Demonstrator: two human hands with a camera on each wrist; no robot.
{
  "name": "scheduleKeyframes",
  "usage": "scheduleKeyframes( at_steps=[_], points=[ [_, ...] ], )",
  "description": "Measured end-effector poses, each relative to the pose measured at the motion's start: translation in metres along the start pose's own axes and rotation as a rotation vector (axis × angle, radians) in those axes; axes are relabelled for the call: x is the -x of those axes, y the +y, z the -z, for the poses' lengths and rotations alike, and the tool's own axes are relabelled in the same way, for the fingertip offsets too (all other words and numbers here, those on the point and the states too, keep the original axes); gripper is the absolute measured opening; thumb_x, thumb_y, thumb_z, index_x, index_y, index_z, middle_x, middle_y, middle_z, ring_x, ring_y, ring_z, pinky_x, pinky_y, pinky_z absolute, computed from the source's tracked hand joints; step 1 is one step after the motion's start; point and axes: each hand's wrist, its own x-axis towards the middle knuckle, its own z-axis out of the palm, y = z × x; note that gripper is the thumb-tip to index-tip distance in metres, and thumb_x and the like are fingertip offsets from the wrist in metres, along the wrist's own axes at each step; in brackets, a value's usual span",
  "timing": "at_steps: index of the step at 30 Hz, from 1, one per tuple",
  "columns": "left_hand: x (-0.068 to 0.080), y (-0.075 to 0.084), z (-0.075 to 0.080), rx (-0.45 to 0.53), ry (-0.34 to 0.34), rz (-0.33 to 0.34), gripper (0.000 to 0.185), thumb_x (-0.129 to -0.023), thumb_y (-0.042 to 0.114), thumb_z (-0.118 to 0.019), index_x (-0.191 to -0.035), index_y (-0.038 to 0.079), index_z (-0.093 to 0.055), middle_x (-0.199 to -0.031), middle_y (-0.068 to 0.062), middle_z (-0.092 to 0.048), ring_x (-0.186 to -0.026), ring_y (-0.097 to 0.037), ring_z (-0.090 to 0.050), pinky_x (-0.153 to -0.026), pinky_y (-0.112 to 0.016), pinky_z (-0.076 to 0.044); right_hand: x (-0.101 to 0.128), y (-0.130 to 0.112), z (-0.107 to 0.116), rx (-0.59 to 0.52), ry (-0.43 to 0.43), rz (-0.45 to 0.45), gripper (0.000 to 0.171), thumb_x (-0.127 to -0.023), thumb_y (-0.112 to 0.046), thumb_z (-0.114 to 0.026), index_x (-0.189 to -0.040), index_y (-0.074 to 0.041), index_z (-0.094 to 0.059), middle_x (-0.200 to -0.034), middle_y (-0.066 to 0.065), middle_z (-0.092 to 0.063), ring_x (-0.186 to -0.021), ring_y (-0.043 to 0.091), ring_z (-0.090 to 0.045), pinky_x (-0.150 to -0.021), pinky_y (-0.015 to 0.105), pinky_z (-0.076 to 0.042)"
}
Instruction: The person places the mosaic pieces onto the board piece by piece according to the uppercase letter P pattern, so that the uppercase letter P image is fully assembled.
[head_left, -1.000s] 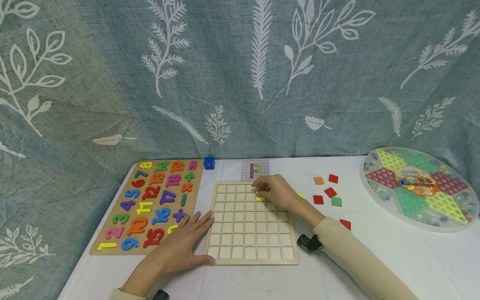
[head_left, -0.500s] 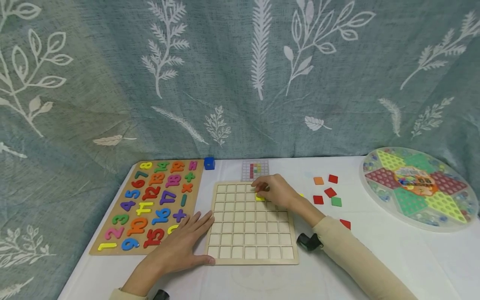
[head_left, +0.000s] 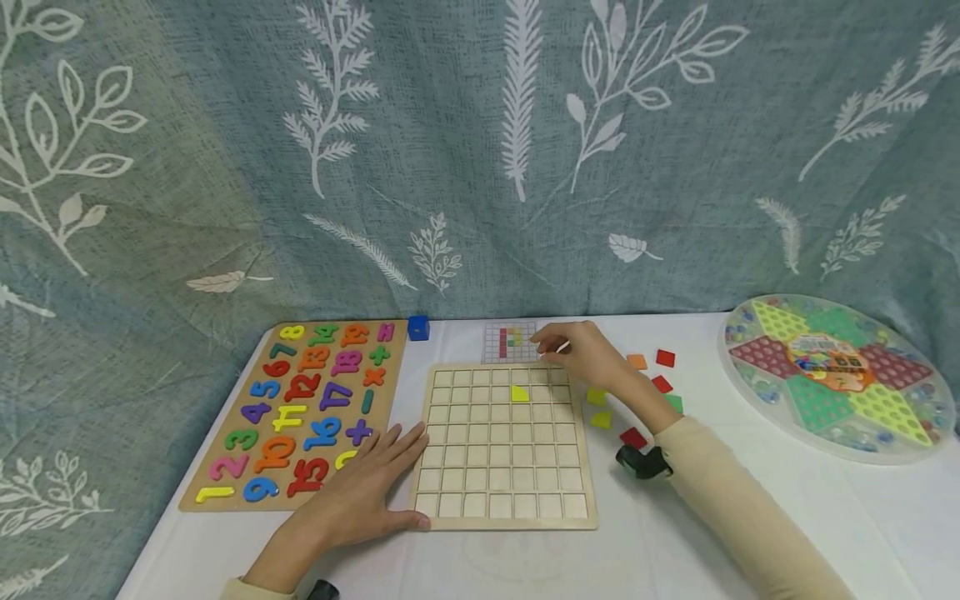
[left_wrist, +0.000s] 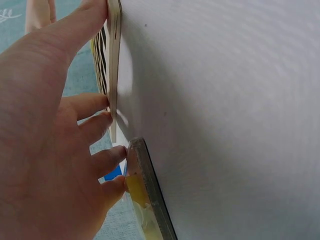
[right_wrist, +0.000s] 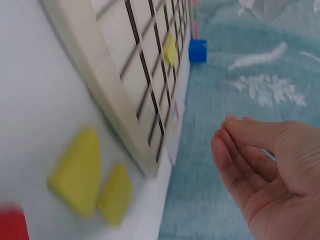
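Yellow piece (head_left: pixel 520 393), pale wooden grid board (head_left: pixel 504 521)

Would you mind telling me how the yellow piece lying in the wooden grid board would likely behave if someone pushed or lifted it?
The yellow piece looks thin and flat, so it probably feels light and will not roll. Seated in a cell of the grid board, it would likely catch on the ridges rather than slide. Lifting it probably needs a fingertip pinch.

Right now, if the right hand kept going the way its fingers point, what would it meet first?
Probably the small pattern card: the right hand points left along the grid board's far edge. Depth is unclear.
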Motion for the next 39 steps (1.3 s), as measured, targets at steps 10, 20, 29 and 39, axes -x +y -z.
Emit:
scheduleKeyframes(
  at_steps=[10, 20, 29, 39],
  points=[
    [0.000, -0.002, 0.000, -0.025, 0.042, -0.040, 0.097, -0.067, 0.072, -0.055, -0.144, 0.021, -0.025, -0.150, 0.004, -0.018, -0.137, -0.029, -0.012, -0.111, -0.049, -0.013, 0.014, 0.031, 0.035, 0.044, 0.051, -0.052, 0.027, -0.082, -0.006, -0.065, -0.109, -0.004, -0.064, -0.096, 0.009, -0.067, -0.086, 0.019, -0.062, -0.077, 0.036, -0.054],
    [-0.003, -0.002, -0.003, -0.027, 0.044, -0.041, 0.101, -0.064, 0.074, -0.055, -0.143, 0.018, -0.027, -0.150, 0.004, -0.019, -0.137, -0.028, -0.014, -0.112, -0.047, -0.012, 0.039, 0.068, 0.060, 0.079, 0.034, -0.195, 0.030, -0.084, -0.004, -0.062, -0.114, -0.001, -0.060, -0.102, 0.012, -0.064, -0.093, 0.025, -0.060, -0.079, 0.041, -0.052],
    [-0.003, -0.002, -0.002, -0.038, 0.049, -0.046, 0.100, -0.064, 0.074, -0.055, -0.143, 0.018, -0.027, -0.150, 0.004, -0.019, -0.137, -0.028, -0.014, -0.112, -0.048, -0.012, 0.055, 0.082, 0.065, 0.075, -0.054, -0.211, 0.033, -0.081, -0.008, -0.066, -0.113, -0.001, -0.061, -0.102, 0.011, -0.064, -0.092, 0.025, -0.059, -0.072, 0.034, -0.054],
    [-0.001, -0.002, -0.001, -0.028, 0.047, -0.059, 0.099, -0.066, 0.073, -0.054, -0.143, 0.018, -0.026, -0.150, 0.002, -0.019, -0.137, -0.029, -0.014, -0.111, -0.050, -0.015, 0.060, 0.088, 0.063, 0.072, -0.069, -0.197, 0.034, -0.081, -0.002, -0.064, -0.114, -0.002, -0.060, -0.102, 0.011, -0.064, -0.092, 0.025, -0.059, -0.077, 0.040, -0.053]
  ],
)
